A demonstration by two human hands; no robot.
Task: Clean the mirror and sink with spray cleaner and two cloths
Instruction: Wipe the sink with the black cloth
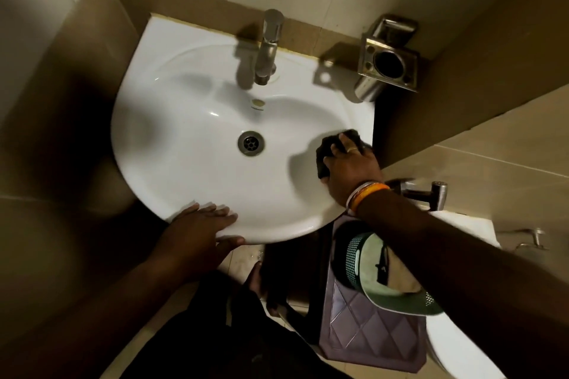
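Note:
A white ceramic sink [191,120] hangs in a tiled corner, with a steel tap [268,46] at its back and a metal drain [250,143] in the bowl. My right hand [349,168] presses a dark cloth [328,151] against the bowl's right inner wall, its fingers curled over the cloth. My left hand [203,224] lies flat on the sink's front rim, fingers straight and the thumb under the edge. Neither the mirror, the spray cleaner nor a second cloth is in view.
A steel tumbler holder [386,60] is fixed to the wall right of the tap. Below the sink's right side stands a purple stool [369,329] carrying a green mesh basket [366,258]. A hand sprayer [431,194] and a white toilet [455,344] sit at the right.

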